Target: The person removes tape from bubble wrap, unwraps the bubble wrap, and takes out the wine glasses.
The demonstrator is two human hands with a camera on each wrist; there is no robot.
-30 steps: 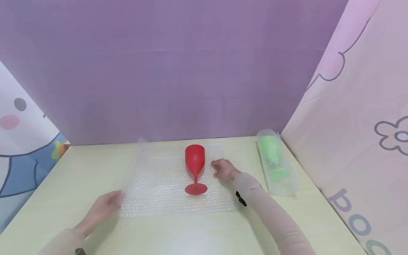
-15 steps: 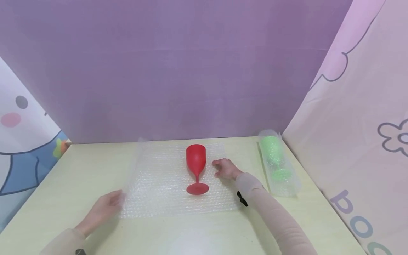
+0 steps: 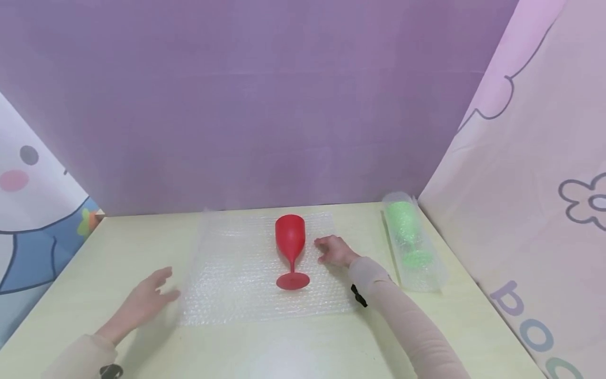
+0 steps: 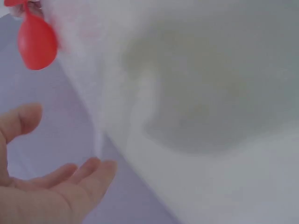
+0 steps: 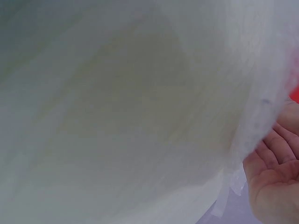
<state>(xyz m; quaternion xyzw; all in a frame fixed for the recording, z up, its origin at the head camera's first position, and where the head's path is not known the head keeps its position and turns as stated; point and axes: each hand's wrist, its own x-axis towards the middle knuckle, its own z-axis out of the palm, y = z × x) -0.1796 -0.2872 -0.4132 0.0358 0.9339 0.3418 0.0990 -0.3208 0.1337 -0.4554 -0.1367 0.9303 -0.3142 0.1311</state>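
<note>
A red goblet [image 3: 291, 239] lies on a flat sheet of clear bubble wrap [image 3: 232, 284], its bowl toward the back wall and its foot toward me. Beside the sheet's left edge is my left hand [image 3: 142, 302], thumb and fingers spread, holding nothing. The left wrist view shows the same hand [image 4: 60, 193] with its palm empty and the goblet [image 4: 37, 44] in the upper corner. My right hand [image 3: 337, 251] rests on the sheet's right part, just right of the goblet. Its loosely bent fingers [image 5: 280, 144] show beside the wrap's edge in the right wrist view.
Another goblet, green and rolled in bubble wrap [image 3: 409, 237], lies at the right side of the pale table [image 3: 265, 347]. A purple backdrop [image 3: 265, 105] rises behind the table, and printed cloth panels flank it.
My left hand has let go of the bubble wrap's left edge and drawn back slightly left, its fingers spreading. That edge has settled flatter. My right hand and the red goblet have stayed put.
</note>
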